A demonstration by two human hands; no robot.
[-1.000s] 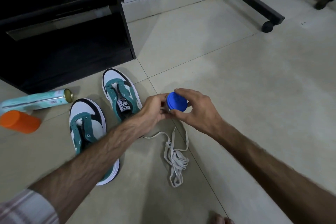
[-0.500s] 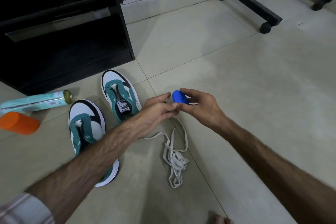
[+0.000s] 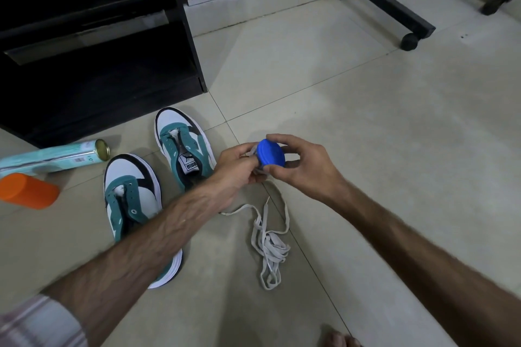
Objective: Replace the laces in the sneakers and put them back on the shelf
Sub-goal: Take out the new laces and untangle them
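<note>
Two green, white and black sneakers lie on the floor without laces: one (image 3: 180,146) nearer the shelf, the other (image 3: 129,200) partly under my left forearm. A loose white lace (image 3: 270,245) lies in a heap in front of them. My right hand (image 3: 301,169) grips a round blue object (image 3: 270,155), which looks like a rolled blue lace, above the floor. My left hand (image 3: 239,169) pinches something small and pale right beside the blue object; what it is stays unclear.
The black shelf unit (image 3: 98,65) stands at the upper left. A teal spray can (image 3: 53,156) and an orange cap (image 3: 28,191) lie at the left. A black wheeled frame (image 3: 392,5) stands at the upper right. My toes (image 3: 338,339) show at the bottom.
Both hands stayed together over the lace heap. The blue object turned in my right hand, showing its flat face, then its edge, then its ribbed side.
</note>
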